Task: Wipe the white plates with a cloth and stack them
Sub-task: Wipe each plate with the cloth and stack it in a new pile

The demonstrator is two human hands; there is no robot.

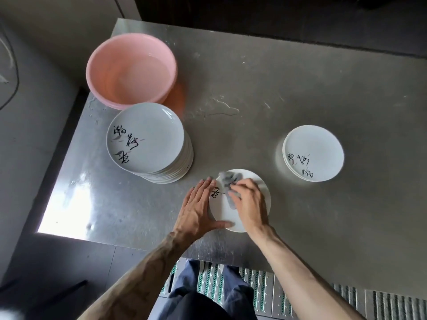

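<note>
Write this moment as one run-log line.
step: wiping plate | right hand: grips cloth on it | left hand: steadies rim | tall stack: left | short stack: right

I have a single view to work with, from a wide-angle camera worn on the person's head. It looks forward and steeply down onto a steel table (300, 88), whose far edge runs across the top of the frame and whose left edge slants down the left side. It sits close. Both forearms enter from the bottom edge, and the left hand (196, 209) and right hand (249, 204) meet at a plate (221, 210) just below centre, near enough that I can see folds in the grey cloth (227, 181). A pink basin (129, 72) marks the upper left, a tall plate stack (147, 139) the left of centre and a shorter stack (314, 153) the right. Trousers (208, 292) and floor grating (254, 287) fill the bottom.
</note>
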